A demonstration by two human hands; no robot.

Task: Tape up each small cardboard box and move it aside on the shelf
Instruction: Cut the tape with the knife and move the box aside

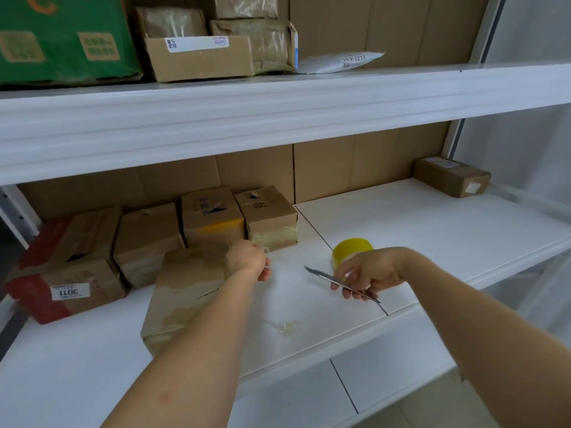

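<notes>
Steel blade in right hand's curled grip; left hand pinching tape at box.

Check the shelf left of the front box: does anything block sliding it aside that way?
Yes. The front box has a row of taped boxes right behind and left of it; the red-sided box sits closest on its left.

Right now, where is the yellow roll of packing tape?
In the head view, the yellow roll of packing tape stands on the white middle shelf, right of centre, just behind the right hand.
</notes>
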